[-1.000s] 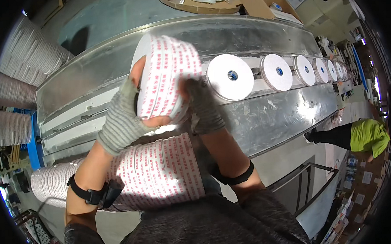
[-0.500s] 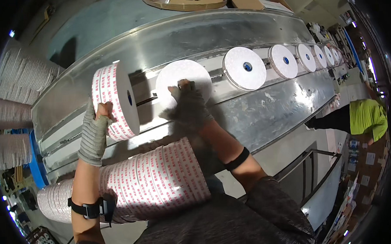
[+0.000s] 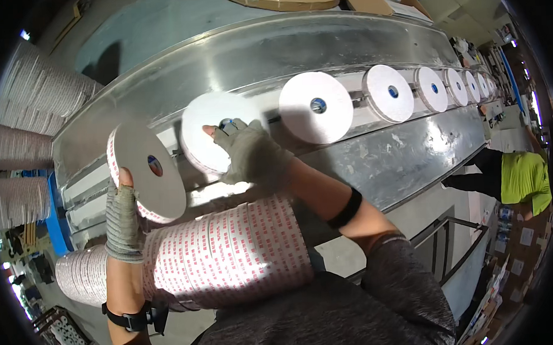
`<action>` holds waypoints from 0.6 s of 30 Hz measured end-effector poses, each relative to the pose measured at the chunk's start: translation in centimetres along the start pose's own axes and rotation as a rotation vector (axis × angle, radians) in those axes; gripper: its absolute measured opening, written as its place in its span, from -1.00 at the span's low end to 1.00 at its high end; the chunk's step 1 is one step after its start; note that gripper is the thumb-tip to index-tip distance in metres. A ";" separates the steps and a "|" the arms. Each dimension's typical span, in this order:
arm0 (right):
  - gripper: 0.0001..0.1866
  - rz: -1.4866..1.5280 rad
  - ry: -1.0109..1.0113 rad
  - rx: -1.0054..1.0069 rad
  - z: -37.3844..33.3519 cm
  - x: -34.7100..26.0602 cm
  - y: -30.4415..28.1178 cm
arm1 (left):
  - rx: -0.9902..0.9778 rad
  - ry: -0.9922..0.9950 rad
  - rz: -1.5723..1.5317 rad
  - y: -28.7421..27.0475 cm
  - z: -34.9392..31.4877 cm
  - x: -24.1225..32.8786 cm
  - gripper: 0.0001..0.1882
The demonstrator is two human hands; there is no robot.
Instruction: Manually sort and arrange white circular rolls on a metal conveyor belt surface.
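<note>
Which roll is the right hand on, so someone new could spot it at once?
Find the long curved metal trough running across the picture, with a row of white rolls standing along it. The roll is the leftmost one in that row. Only it has a gloved right hand pressed over its centre hole; the other rolls' holes show.

Bare metal worktop point(image 3: 375, 162) lies open to the right of the right hand point(image 3: 251, 155). Beyond its fingertips, a row of upright tape rolls point(image 3: 387, 92) blocks the way. Between the hands stands one roll point(image 3: 216, 138); below them a printed roll stack point(image 3: 231, 254) fills the near side. Left hand point(image 3: 123, 216) grips a roll point(image 3: 145, 172).
</note>
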State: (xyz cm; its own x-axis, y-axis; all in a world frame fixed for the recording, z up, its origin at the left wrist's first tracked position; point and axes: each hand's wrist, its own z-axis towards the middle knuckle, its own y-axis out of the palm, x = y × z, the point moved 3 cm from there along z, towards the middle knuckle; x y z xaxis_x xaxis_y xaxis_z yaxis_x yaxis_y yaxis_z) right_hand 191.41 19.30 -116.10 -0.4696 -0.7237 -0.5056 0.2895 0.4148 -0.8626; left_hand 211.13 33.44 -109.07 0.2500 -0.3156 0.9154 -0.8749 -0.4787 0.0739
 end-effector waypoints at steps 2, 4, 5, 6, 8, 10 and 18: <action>0.01 -0.170 0.099 -0.316 1.0 0.2 1.4 | 0.047 0.067 -0.007 0.2 -0.3 -0.6 -0.21; 0.04 -0.039 -0.018 -0.145 1.4 1.4 2.9 | 0.119 0.155 -0.049 0.3 -0.3 -0.6 -0.27; 0.07 0.089 -0.120 0.027 1.1 2.1 3.2 | 0.119 0.144 -0.050 1.0 -0.3 -0.3 -0.27; 0.10 0.156 -0.322 0.278 0.2 1.6 2.7 | 0.067 0.119 -0.098 2.4 -0.9 0.8 -0.27; 0.17 0.651 -0.341 0.121 -1.4 -3.6 -4.5 | -0.124 0.055 -0.161 4.9 -2.1 2.3 -0.28; 0.23 0.325 -0.439 0.249 -3.3 -5.6 -6.0 | -0.282 0.015 -0.182 8.3 -2.8 2.9 -0.27; -0.11 0.447 0.561 0.234 -22.0 -2.0 -3.5 | -0.687 0.629 1.019 7.6 -8.5 0.6 0.13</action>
State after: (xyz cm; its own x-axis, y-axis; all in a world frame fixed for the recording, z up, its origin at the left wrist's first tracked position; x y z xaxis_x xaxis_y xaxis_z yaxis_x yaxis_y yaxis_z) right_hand 172.96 31.45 -112.37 -0.6020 -0.0991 -0.7923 0.6922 0.4300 -0.5797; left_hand 201.14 36.59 -104.59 -0.6850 0.2281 0.6919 -0.6297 0.2923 -0.7197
